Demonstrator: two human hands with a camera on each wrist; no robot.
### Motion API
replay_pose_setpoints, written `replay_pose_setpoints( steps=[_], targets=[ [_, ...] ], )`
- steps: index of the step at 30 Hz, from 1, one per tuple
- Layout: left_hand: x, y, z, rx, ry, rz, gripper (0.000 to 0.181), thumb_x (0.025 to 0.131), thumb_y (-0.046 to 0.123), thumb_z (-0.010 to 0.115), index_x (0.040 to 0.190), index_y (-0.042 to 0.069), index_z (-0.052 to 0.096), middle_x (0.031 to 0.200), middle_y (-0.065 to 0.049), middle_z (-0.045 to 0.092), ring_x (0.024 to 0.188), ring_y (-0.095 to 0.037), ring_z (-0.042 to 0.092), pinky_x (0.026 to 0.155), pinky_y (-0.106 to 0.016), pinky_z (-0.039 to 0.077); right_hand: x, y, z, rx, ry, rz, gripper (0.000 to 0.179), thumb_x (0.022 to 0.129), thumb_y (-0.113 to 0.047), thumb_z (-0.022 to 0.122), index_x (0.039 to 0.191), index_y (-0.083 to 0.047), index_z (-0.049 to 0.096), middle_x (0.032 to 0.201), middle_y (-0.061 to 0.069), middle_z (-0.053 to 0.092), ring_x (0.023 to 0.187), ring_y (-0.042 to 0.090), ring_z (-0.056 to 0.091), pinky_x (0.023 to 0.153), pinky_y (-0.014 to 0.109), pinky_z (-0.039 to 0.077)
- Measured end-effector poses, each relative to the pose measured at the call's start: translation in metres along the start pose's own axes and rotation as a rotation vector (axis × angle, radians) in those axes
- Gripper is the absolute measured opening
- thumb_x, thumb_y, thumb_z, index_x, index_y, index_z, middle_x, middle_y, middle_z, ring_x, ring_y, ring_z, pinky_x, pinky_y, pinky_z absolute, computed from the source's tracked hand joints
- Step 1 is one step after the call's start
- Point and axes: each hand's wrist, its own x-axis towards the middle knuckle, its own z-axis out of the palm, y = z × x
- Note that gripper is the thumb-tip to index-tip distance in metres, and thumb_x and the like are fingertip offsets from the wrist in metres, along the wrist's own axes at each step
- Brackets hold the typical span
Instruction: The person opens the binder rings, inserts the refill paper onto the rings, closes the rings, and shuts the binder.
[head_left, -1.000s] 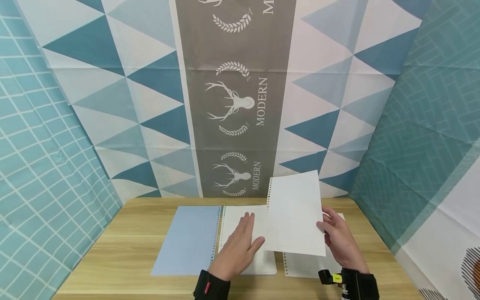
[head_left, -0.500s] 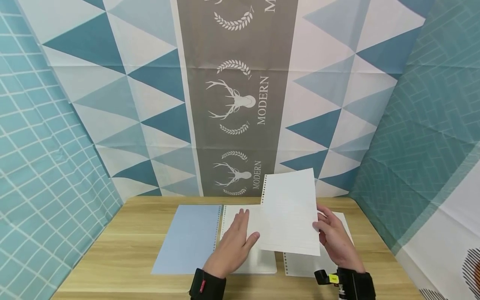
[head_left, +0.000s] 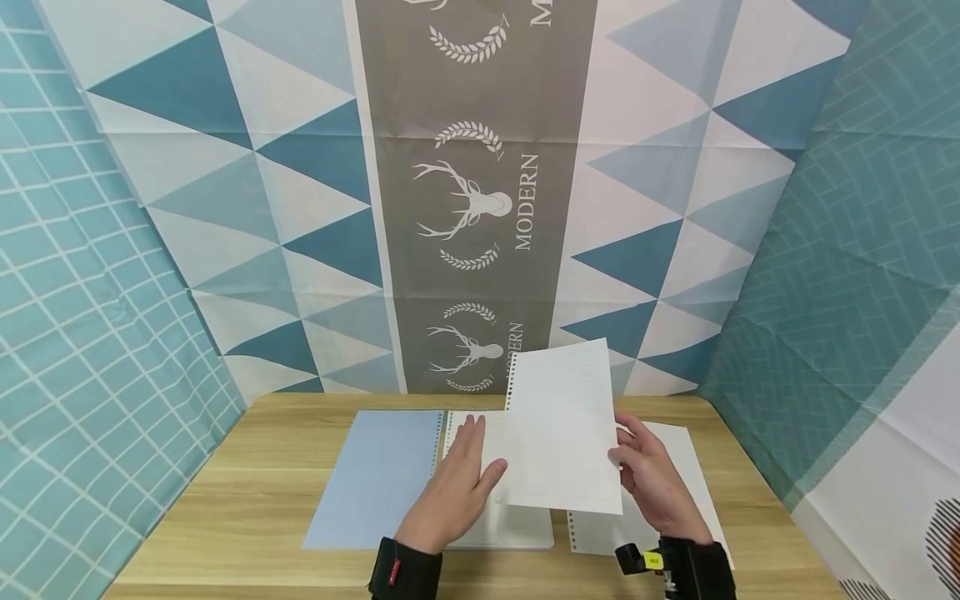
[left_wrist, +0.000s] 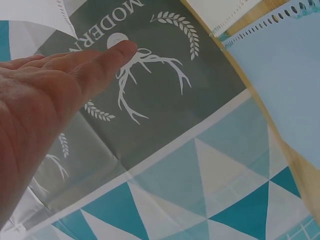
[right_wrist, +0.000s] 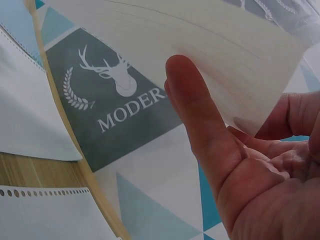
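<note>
My right hand (head_left: 656,479) pinches the right edge of a loose white sheet (head_left: 564,429), thumb on its near face and fingers behind. A row of punched holes runs down the sheet's left edge, and it is held up above the table. In the right wrist view the thumb lies against the sheet (right_wrist: 215,55). My left hand (head_left: 450,487) is held flat with straight fingers over an open notebook (head_left: 517,525), left of the sheet; whether it touches the page cannot be told. The notebook's blue cover (head_left: 371,483) lies folded out to the left.
Another white punched paper (head_left: 690,467) lies on the wooden table (head_left: 232,517) at the right, partly behind my right hand. A patterned cloth backdrop (head_left: 465,208) stands at the table's far edge. Tile-patterned sheets (head_left: 82,250) hang at the sides.
The right hand has carried the loose sheet leftward over the notebook, uncovering more of the paper at the right. My left hand has drifted slightly left, still flat.
</note>
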Motion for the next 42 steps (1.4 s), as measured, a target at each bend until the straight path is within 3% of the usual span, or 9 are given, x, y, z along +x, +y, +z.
replay_pose_setpoints(
  steps=[29, 42],
  targets=[
    [-0.004, -0.022, -0.015, -0.054, 0.044, -0.071, 0.078, 0.107, 0.051, 0.038, 0.163, 0.004, 0.011, 0.171, -0.02, 0.009, 0.158, -0.042, 0.013, 0.124, -0.063, 0.021, 0.009, 0.007, 0.037, 0.012, -0.06, 0.05, 0.058, 0.099, 0.002, 0.04, 0.154, -0.014, 0.034, 0.143, 0.019, 0.055, 0.103, 0.023, 0.059, 0.083, 0.026, 0.056],
    [-0.006, -0.03, -0.02, -0.059, 0.055, -0.106, 0.079, 0.107, 0.054, 0.036, 0.163, 0.005, 0.011, 0.171, -0.02, 0.009, 0.158, -0.041, 0.012, 0.123, -0.064, 0.021, 0.013, 0.015, 0.057, 0.005, -0.126, 0.073, 0.06, 0.098, 0.0, 0.043, 0.155, -0.012, 0.03, 0.137, 0.018, 0.056, 0.091, 0.019, 0.054, 0.068, 0.023, 0.046]
  ],
)
